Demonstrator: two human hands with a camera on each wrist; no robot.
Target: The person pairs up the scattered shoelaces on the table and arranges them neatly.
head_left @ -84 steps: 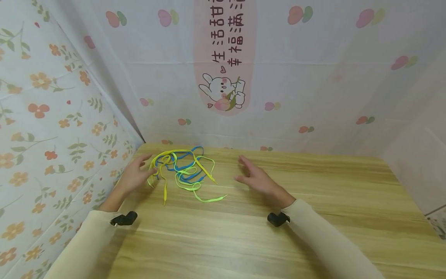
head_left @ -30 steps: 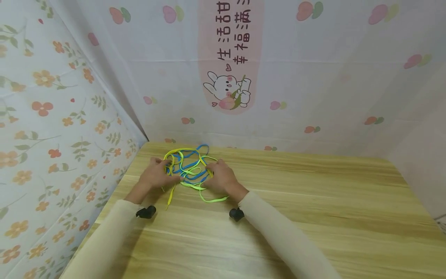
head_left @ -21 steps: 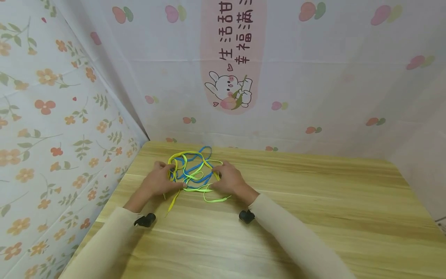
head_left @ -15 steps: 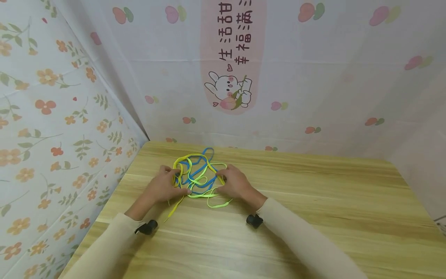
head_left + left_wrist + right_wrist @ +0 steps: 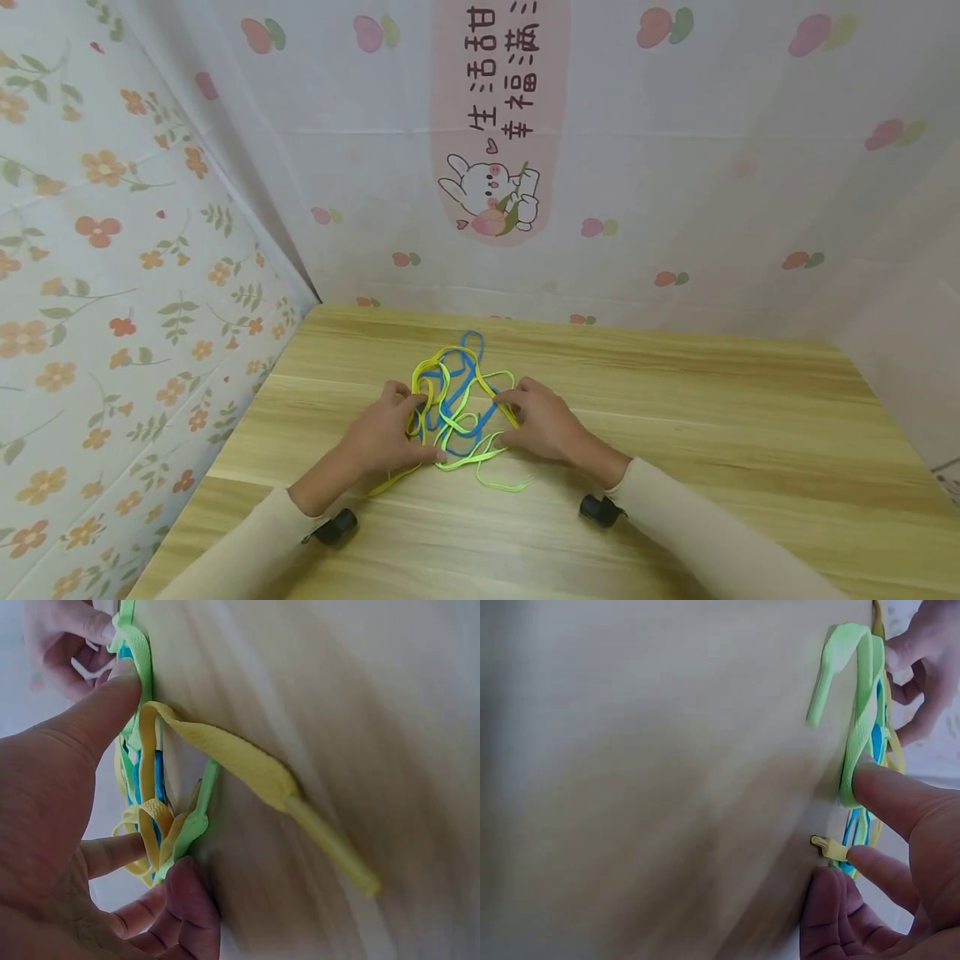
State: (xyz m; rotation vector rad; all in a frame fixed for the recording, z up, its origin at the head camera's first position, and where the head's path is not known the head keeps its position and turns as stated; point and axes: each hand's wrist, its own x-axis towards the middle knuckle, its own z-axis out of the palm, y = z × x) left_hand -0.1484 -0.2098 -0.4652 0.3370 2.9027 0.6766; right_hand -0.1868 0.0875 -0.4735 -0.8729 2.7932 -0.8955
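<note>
A loose tangle of yellow, blue and lime-green shoelaces lies on the wooden table between the two hands. My left hand holds the tangle's left side, thumb on the near edge and fingers curved about the far part. In the left wrist view a yellow lace end sticks out past the thumb. From the right, my right hand grips the other side, its thumb against a green lace and its index finger at a yellow tip. Laces under the fingers are partly hidden.
The wood-grain table stretches to the right and toward the front. A printed white cloth hangs along its back edge, and a flowered cloth along the left. Small black wrist cameras sit at the sleeves.
From standing apart at first, both hands have come onto the laces. Since then they have slid the tangle rightward and nearer across the table.
</note>
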